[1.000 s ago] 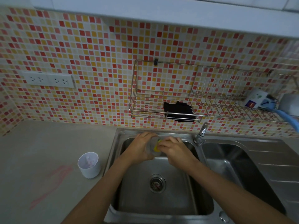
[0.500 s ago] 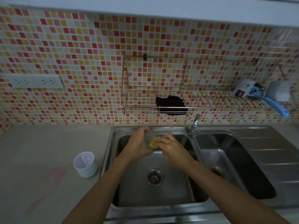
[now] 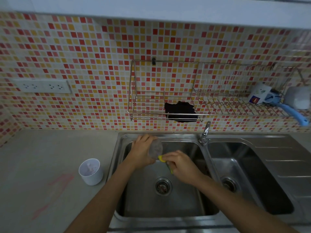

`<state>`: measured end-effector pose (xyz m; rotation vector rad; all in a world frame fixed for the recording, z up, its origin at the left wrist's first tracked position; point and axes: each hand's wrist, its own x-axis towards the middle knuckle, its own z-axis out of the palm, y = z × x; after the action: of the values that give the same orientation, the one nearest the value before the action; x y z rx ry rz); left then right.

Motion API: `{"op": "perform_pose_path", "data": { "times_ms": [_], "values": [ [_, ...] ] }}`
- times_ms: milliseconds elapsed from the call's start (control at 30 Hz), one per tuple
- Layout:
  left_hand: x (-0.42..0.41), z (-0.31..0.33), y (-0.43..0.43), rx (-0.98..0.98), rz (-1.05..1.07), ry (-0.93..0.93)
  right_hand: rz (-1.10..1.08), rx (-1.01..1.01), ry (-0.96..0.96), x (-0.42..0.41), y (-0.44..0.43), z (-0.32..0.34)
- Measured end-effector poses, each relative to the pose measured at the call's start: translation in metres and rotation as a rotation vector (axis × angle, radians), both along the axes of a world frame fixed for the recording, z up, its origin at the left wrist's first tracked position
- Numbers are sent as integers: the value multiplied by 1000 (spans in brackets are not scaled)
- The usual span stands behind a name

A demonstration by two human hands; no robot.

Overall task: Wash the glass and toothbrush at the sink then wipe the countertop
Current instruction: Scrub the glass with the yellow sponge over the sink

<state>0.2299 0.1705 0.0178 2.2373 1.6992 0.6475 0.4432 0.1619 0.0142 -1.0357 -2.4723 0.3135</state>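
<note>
Lowered yellow sponge, hands gripping cloudy glass

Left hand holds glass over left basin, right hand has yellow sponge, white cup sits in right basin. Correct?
No. The head view shows the white cup on the countertop left of the sink, not in the right basin. Rest holds: left hand holds the glass over the left basin, right hand the yellow sponge.

Arms outstretched, left grip and right grip close together, both curled.
</note>
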Motion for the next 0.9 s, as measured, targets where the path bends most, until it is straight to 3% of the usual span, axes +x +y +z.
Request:
{"op": "perform_pose_path", "data": {
  "times_ms": [300, 500, 667, 733, 833, 900],
  "values": [
    [7, -13, -1, -82, -21, -93, 43, 199, -189, -1, 21, 0],
    [2, -13, 2, -77, -44, -85, 150, 179, -99, -7, 2, -10],
    [6, -4, 0, -62, -86, -117, 97, 349, -253, -14, 24, 3],
    [1, 1, 5, -39, -68, -81, 44, 284, -238, -18, 23, 7],
    [-6, -2, 10, -71, -68, -6, 81, 24, -161, -25, 22, 3],
    [-5, -9, 10, -114, -94, 0, 138, 88, -249, -26, 27, 3]
  ]
}}
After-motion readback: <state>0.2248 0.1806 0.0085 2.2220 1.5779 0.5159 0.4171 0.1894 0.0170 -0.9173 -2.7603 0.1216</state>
